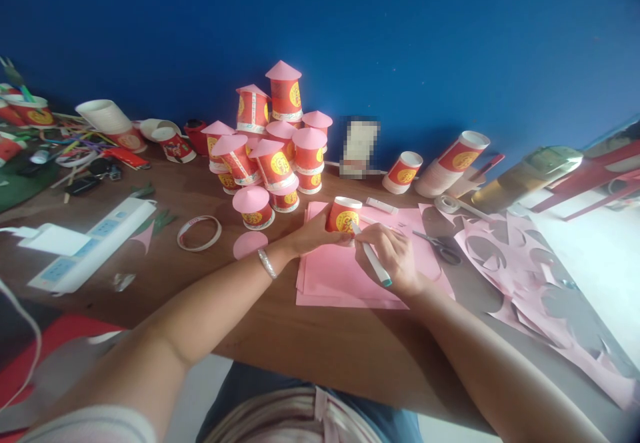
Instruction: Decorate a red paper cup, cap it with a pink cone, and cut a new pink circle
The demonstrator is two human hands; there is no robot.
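My left hand [313, 233] holds 1 red paper cup [344, 215] standing rim-down on the pink paper [340, 273] near the table's [300, 336] middle, while my right hand [393, 256], closed around a pen [371, 256], sets its tip against the cup's right side.
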